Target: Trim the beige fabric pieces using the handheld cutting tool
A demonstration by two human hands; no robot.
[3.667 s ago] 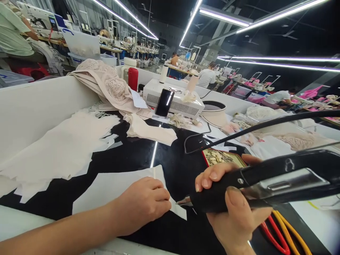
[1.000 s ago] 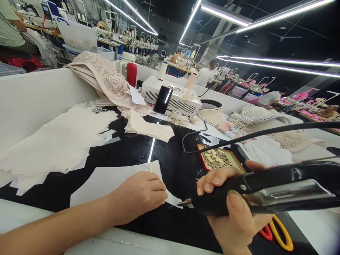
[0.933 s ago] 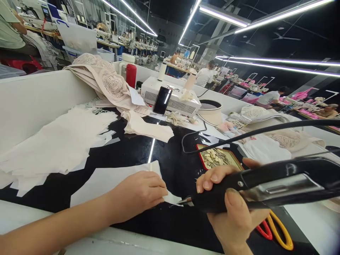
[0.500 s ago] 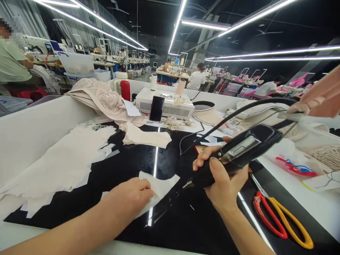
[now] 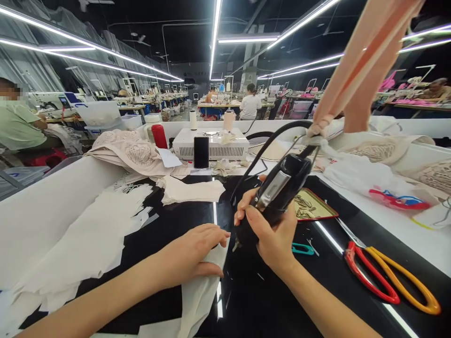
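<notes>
My right hand (image 5: 269, 225) grips a black corded power tool (image 5: 287, 173) with a silver lever and a small pointed metal tip aimed down. The tip hangs just right of a cream fabric piece (image 5: 202, 293); whether it touches anything I cannot tell. My left hand (image 5: 197, 251) lies over the upper part of that fabric, thumb and fingers apart. Under both hands is a glossy black work surface (image 5: 253, 300). A peach cloth strip (image 5: 352, 70) is tied to the tool's cable end and rises to the upper right.
To the left lies a heap of cream fabric pieces (image 5: 84, 234); a smaller stack (image 5: 190, 190) is further back. Red-and-yellow scissors (image 5: 384, 277), a teal thread snipper (image 5: 303, 249) and a tray of small metal parts (image 5: 333, 213) sit on the right. Behind stand a phone (image 5: 201, 152) and a white box (image 5: 225, 146).
My left hand has gone from pinching the fabric to lying spread on it. The fabric now extends toward me. The tool has moved left and tilted more upright, and the view has turned right.
</notes>
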